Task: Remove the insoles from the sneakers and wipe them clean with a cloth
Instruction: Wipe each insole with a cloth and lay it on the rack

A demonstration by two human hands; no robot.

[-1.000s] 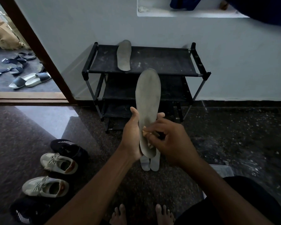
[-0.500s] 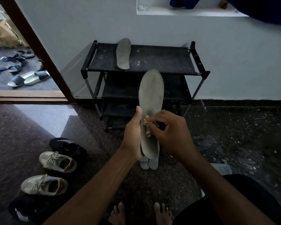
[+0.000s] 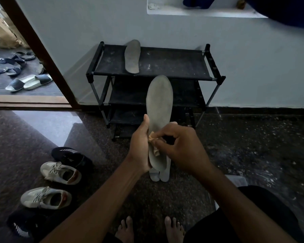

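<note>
Left hand (image 3: 140,148): curled round the long grey foam insole (image 3: 159,102), held upright before me
Right hand (image 3: 181,148): pinching a small crumpled tan cloth (image 3: 154,139) onto its heel half
Change: I see the cloth barely shifted; toe half likely still unwiped

A black multi-tier shoe rack (image 3: 174,65) stands against the pale wall (image 3: 261,67) on a dark speckled floor (image 3: 253,155); its top shelf is dusty with light specks. Left of it, a dark brown door frame (image 3: 42,55) opens onto an outer area holding a pair of white-and-dark slides (image 3: 28,82), several dark sandals (image 3: 12,64) and a brown paper bag (image 3: 2,34). A white ledge (image 3: 200,12) high on the wall carries dark blue fabric (image 3: 288,11).
</note>
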